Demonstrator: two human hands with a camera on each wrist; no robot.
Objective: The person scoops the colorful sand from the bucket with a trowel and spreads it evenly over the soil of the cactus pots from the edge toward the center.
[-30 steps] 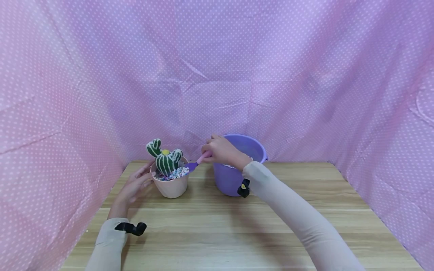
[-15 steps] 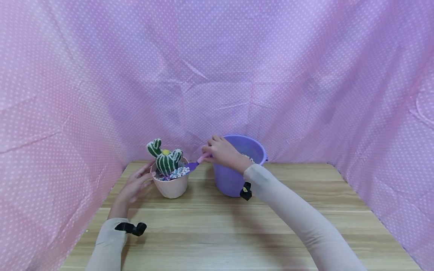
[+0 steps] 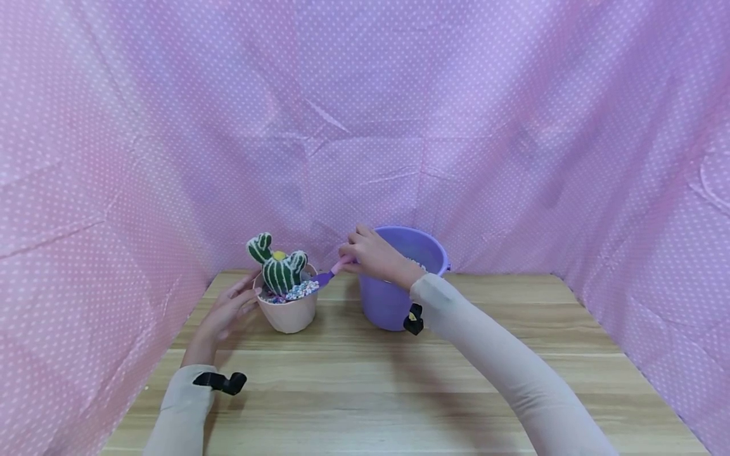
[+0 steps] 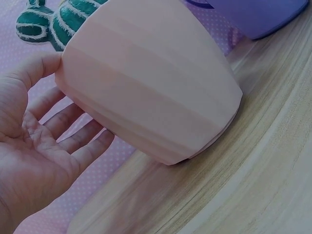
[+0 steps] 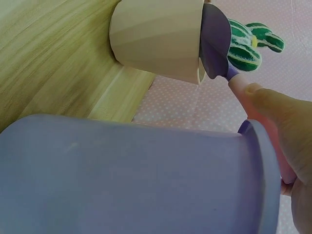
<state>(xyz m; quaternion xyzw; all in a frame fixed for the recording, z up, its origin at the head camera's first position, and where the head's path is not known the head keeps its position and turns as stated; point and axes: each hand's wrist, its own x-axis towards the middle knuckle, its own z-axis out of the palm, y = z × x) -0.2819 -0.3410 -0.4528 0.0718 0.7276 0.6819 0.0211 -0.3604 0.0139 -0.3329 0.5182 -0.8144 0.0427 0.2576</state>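
A pale pink pot (image 3: 289, 316) holds a green, white-striped cactus (image 3: 278, 277) and small multicoloured pebbles (image 3: 302, 290). My left hand (image 3: 224, 311) rests its fingertips on the pot's left side; in the left wrist view its fingers are nearly straight along the pot (image 4: 146, 78). My right hand (image 3: 377, 255) grips the pink handle (image 5: 261, 117) of a small shovel, whose purple blade (image 3: 323, 279) lies at the pot's right rim. The right wrist view shows the blade (image 5: 215, 41) over the pot's opening, beside the cactus (image 5: 243, 46).
A purple bucket (image 3: 383, 307) with pebbles inside stands right of the pot, under my right forearm. Both stand near the back of the wooden table (image 3: 342, 392). Pink dotted cloth (image 3: 365, 126) hangs behind and at both sides.
My right wrist has shifted slightly to the right since one second ago, while the shovel blade has stayed at the pot's rim. My left hand and the pot look unmoved.
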